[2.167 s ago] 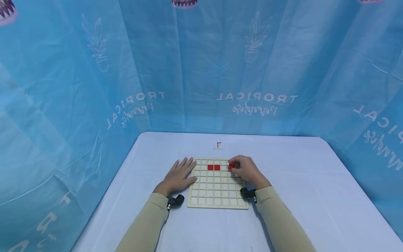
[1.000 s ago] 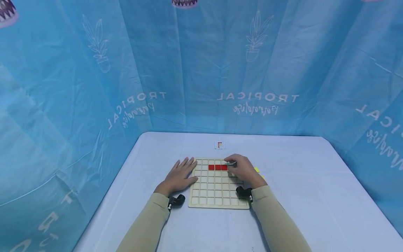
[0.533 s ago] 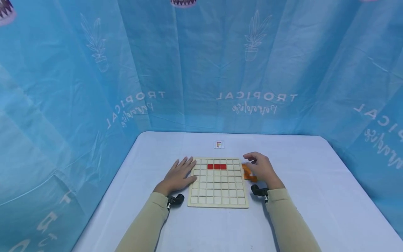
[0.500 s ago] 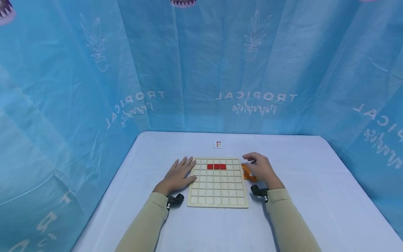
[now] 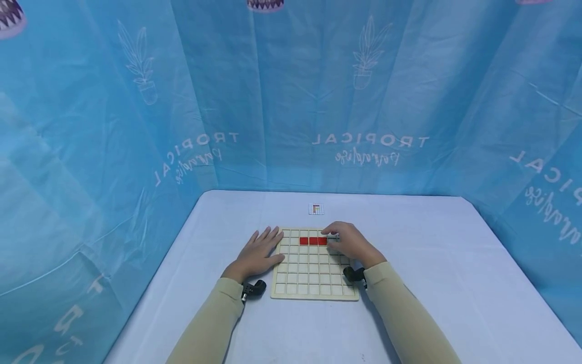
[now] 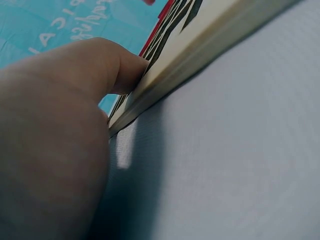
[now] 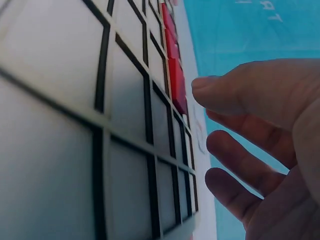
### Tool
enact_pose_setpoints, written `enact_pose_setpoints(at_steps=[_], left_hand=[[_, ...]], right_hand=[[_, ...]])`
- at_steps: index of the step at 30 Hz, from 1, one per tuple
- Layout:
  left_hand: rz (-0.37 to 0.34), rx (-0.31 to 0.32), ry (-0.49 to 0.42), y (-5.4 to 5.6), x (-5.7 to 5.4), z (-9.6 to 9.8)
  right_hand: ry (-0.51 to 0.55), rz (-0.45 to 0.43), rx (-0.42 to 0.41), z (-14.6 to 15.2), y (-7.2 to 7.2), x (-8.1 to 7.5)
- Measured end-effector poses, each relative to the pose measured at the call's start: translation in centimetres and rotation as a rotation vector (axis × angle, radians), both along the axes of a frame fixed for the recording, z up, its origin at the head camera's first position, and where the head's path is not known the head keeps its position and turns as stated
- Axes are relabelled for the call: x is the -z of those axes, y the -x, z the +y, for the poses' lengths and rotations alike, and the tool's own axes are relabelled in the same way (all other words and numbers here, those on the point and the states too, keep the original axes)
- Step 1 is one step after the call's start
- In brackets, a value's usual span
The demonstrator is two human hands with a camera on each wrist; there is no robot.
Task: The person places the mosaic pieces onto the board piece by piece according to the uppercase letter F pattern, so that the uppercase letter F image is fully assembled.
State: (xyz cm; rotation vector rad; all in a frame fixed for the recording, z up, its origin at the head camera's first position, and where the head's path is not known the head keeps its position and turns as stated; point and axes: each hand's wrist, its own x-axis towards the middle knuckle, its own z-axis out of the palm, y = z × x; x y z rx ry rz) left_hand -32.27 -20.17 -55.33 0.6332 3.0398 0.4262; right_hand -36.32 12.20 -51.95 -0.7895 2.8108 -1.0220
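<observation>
A pale gridded board lies on the table, with three red square tiles side by side in a row near its far edge. My left hand lies spread at the board's left side; its thumb touches the board's edge in the left wrist view. Over the board's upper right part is my right hand, close to the rightmost red tile. In the right wrist view its fingers are loosely bent, with no tile visible between them.
A small printed card with a coloured grid pattern lies beyond the board. A white cloth covers the table, and a blue printed curtain surrounds it. Each wrist carries a black camera mount.
My right hand moved from orange tiles right of the board leftward over the board; those tiles no longer show. Earlier it placed the third red tile beside the other two. My left hand stayed put.
</observation>
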Motion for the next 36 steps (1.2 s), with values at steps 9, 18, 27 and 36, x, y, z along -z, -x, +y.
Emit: enact_pose_setpoints(at_steps=[9, 18, 27, 36], left_hand=[[0.003, 0.011, -0.002, -0.2, 0.1, 0.2], [0.009, 0.013, 0.002, -0.1, 0.2, 0.2], [0.007, 0.01, 0.006, -0.1, 0.3, 0.3], [0.013, 0.003, 0.006, 0.1, 0.2, 0.1]], right_hand=[[-0.009, -0.034, 0.018, -1.5, 0.7, 0.7], [-0.026, -0.046, 0.076, -1.8, 0.4, 0.7], [0.089, -0.051, 0.108, -0.2, -0.2, 0.8], [0.249, -0.117, 0.354, 5.3, -0.9, 0.1]])
